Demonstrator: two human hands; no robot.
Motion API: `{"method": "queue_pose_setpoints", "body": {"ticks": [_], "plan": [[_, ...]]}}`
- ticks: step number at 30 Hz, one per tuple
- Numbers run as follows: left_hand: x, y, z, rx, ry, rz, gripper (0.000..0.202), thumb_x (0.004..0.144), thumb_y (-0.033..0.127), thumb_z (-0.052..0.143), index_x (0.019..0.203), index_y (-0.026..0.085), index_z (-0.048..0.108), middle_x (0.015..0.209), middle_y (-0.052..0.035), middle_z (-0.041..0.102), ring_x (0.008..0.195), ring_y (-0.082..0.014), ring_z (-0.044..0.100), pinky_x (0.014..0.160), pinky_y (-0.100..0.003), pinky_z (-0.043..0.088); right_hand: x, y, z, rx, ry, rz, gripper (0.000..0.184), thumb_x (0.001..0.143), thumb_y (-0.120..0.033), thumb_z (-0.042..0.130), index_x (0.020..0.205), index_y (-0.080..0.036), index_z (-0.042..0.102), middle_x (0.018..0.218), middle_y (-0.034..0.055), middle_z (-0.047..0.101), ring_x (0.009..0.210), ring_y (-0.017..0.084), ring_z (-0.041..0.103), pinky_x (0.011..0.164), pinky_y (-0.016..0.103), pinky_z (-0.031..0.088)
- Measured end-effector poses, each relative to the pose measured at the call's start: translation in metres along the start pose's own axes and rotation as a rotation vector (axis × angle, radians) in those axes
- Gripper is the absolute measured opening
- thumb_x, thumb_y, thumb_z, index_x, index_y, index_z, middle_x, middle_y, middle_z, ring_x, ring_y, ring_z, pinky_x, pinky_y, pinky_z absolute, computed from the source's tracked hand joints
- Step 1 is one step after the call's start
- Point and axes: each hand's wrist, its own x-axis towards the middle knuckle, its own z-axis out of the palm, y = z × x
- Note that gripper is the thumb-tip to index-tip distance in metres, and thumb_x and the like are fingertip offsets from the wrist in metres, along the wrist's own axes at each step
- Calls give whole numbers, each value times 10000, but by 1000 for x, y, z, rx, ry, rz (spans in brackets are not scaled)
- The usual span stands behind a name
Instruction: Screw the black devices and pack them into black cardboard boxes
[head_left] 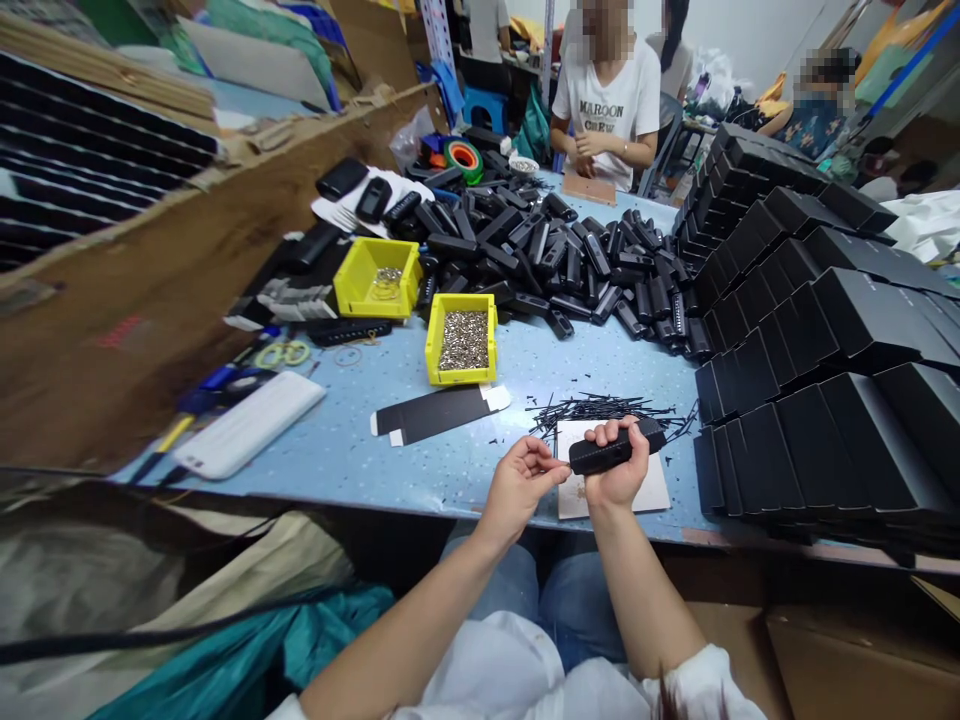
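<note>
My right hand [616, 470] is wrapped round a small black oblong device [616, 449], held lengthwise just above the near edge of the blue table [360, 440]. My left hand [521, 485] pinches at the device's left end with thumb and fingers together; whatever is in the pinch is too small to make out. Under both hands lies a pale card [651, 492]. Just beyond it is a scatter of thin black pins [600, 408].
Two yellow bins stand mid-table: one with small metal parts [463, 338], one nearly empty [377, 277]. A flat black box blank [439, 411] lies near them. A heap of black devices [555, 255] fills the far side. Stacked black boxes [817, 330] line the right. A person [609, 105] sits opposite.
</note>
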Motion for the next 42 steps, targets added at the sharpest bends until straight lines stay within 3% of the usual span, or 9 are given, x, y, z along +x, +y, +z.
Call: {"method": "queue_pose_setpoints", "body": {"ticks": [9,14,20,25,31,35,37,39,42], "plan": [[-4,-10,2,144,8,87,282,627,284,759,764,165,543,685,-13,611,673,-151,613,684,-266,511,-4,7,-5,41,37,122,629,736,-605,330,947,-27,202,608,-25,287,592,-119,316,669,43,369],[-10,-28,-6,299,64,211,171,736,288,689,731,171,564,711,-25,610,704,-153,607,715,-268,505,-5,18,-2,4,-52,173,642,704,-579,396,1022,-62,187,619,-33,296,605,-106,356,679,63,401],[-10,-22,-13,359,-48,252,272,831,335,640,1071,214,596,1014,-58,639,913,-175,623,839,-293,496,4,7,0,57,-34,118,601,739,-563,323,1046,-59,209,597,-28,259,605,-125,311,683,28,368],[-9,-7,-16,612,-85,455,145,886,291,553,821,206,651,879,-60,644,864,-192,597,828,-297,444,0,6,4,79,-42,114,590,741,-560,296,1081,-90,188,597,-25,238,598,-113,315,653,54,382],[-15,-25,-4,607,-36,461,185,892,287,524,744,198,590,770,-51,596,765,-183,566,747,-291,440,0,14,2,48,-24,98,586,732,-554,309,1029,-59,208,590,-32,254,589,-117,313,638,45,384],[9,-22,-39,806,-135,400,244,908,352,509,1061,201,625,1091,-84,622,1016,-210,578,932,-323,430,5,12,-30,-113,-72,48,574,725,-550,373,937,-29,257,617,-22,331,617,-106,371,671,70,425],[33,-6,-73,1012,38,409,392,873,348,543,1215,157,564,1262,-135,545,1173,-259,504,1042,-377,358,9,14,-52,-304,-157,-22,577,682,-534,475,869,-10,321,660,1,408,680,-109,403,708,41,431],[59,15,-108,1239,152,335,423,844,302,562,1200,75,552,1242,-189,541,1189,-302,483,1058,-407,331,14,19,-71,-473,-266,-20,565,620,-487,584,806,9,390,714,32,471,725,-110,415,708,5,409],[85,47,-142,1311,154,129,559,713,295,706,1198,69,543,1265,-223,526,1185,-343,489,1011,-415,366,24,26,-93,-534,-278,7,588,647,-498,593,891,24,474,784,56,508,754,-110,412,714,-9,389]]}}
